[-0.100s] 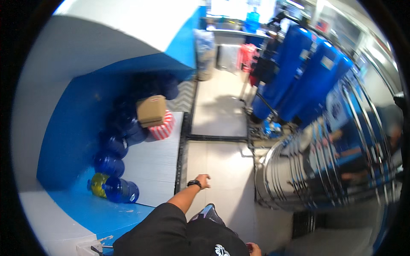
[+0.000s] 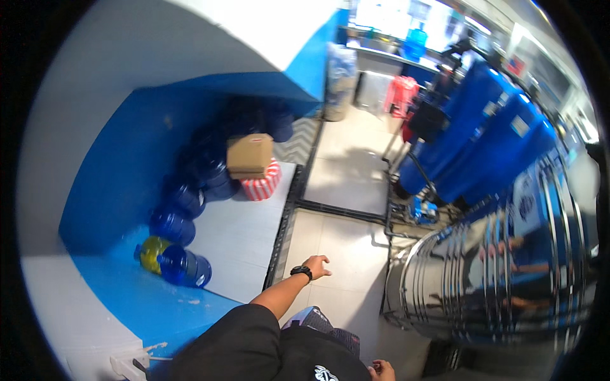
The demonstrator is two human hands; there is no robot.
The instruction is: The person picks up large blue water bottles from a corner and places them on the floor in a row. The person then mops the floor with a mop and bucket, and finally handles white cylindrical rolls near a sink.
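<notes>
I'm seeing the nearest blue jug point(image 2: 186, 267) lying crosswise, left of my nearer, loosely open left hand point(image 2: 316, 267); my right hand point(image 2: 381, 370) I can't read.

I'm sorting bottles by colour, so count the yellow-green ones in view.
1: the yellow-green bottle is at the left, against a blue bottle that partly covers it. Others may be hidden among the dark bottles farther back.

I see bottles point(image 2: 184, 267) along the wall point(image 2: 101, 203) at the person's left, box point(image 2: 249, 157) atop tub point(image 2: 262, 186) beside them. Person's right: tank point(image 2: 416, 279), cylinders point(image 2: 489, 149) beyond. Far end: jug point(image 2: 415, 44) on surface point(image 2: 386, 53). Left fingers point(image 2: 321, 260) over floor point(image 2: 349, 241).
</notes>
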